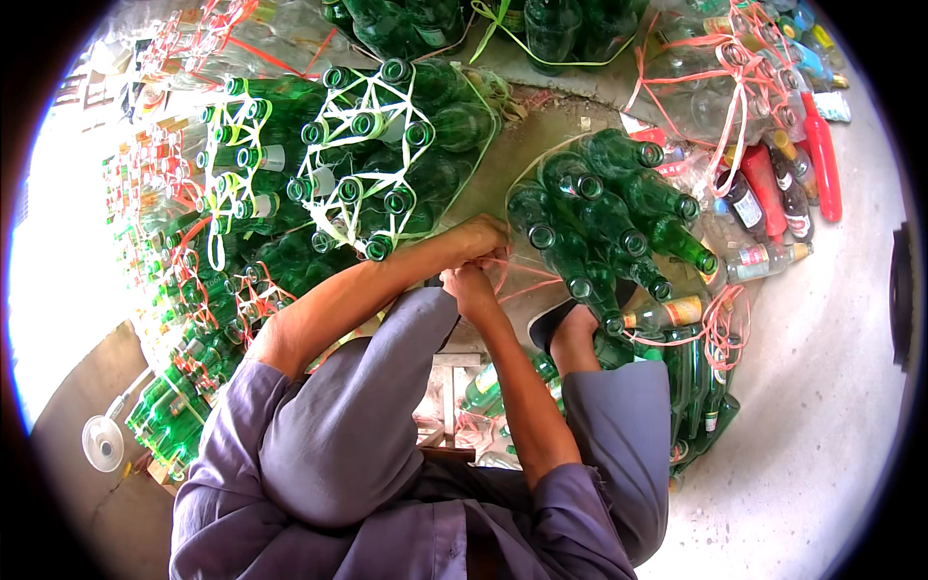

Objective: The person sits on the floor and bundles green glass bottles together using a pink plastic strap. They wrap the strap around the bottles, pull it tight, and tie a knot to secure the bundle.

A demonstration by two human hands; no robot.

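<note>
Pink plastic twine [533,290] runs from my hands to a group of green glass bottles [605,210], which stand close together with their necks towards me. My left hand [480,238] reaches across above my knee, its fingers closed on the twine and partly hidden. Just below it, my right hand [467,284] is also closed on the twine, almost touching the left. A thin pale strap [540,156] curves around the far side of the group. Left of my hands lies a bundle of green bottles [435,145], its necks laced with pale green strapping [362,125].
A loose coil of pink twine [727,326] lies on more bottles at the right. Clear bottles tied in pink strapping [725,101] stand at the far right, near a red bottle [819,159]. Stacked bundles fill the left, with a white fan [103,442] below them.
</note>
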